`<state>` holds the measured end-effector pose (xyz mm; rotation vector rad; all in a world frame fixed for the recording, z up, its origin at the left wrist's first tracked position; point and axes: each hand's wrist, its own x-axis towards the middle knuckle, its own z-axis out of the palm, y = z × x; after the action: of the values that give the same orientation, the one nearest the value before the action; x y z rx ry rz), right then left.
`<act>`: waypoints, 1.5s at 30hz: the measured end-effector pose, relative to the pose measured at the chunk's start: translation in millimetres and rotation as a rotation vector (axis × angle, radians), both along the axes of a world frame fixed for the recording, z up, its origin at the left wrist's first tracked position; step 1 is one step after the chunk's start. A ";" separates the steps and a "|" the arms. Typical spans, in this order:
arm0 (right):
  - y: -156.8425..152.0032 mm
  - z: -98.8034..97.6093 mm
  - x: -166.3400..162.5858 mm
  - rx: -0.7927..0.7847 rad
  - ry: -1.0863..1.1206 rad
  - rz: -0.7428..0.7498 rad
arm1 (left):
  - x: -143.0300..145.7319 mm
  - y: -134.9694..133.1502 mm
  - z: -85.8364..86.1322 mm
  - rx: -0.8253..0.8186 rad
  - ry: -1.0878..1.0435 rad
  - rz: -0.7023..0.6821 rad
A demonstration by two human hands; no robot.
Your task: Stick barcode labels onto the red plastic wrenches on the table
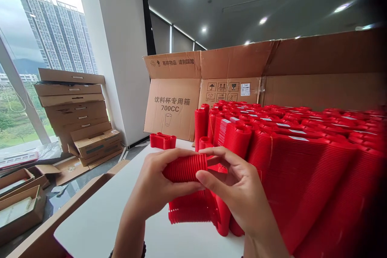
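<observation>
A short stack of nested, ribbed red plastic pieces (186,168) lies sideways in my hands above the white table. My left hand (160,177) wraps round its left part, fingers over the top and thumb along the bottom. My right hand (238,185) pinches its right end between thumb and fingers. Just below, another ribbed red stack (190,209) rests on the table, partly hidden by my hands. Tall red stacks (305,185) of similar nested pieces, some with white labels, stand close together to the right. A small red piece (163,141) sits farther back.
The white table (99,217) runs under my arms. Behind the stacks stands an open cardboard box (171,105) with printed flaps. Piled cartons (75,105) and open boxes (21,213) are on the floor at left, beside a white column (117,48) and a window.
</observation>
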<state>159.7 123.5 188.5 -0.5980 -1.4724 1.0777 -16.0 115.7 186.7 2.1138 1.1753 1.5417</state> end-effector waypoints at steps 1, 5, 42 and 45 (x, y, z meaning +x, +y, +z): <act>-0.4 -0.1 -0.7 0.003 0.007 -0.018 | 0.7 0.2 0.0 0.005 0.002 0.009; -0.9 0.7 2.5 0.019 -0.016 0.021 | 1.5 -0.4 1.0 0.006 -0.012 -0.046; 7.9 1.2 10.9 0.152 -0.178 -0.074 | 2.6 7.9 2.8 -0.160 0.059 -0.072; 7.2 1.4 12.0 0.152 -0.196 -0.060 | 0.9 8.5 2.5 -0.168 0.045 -0.092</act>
<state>171.7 130.7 189.9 -0.6496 -1.6781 0.8710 -15.1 124.3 189.2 2.0711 1.1606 1.3148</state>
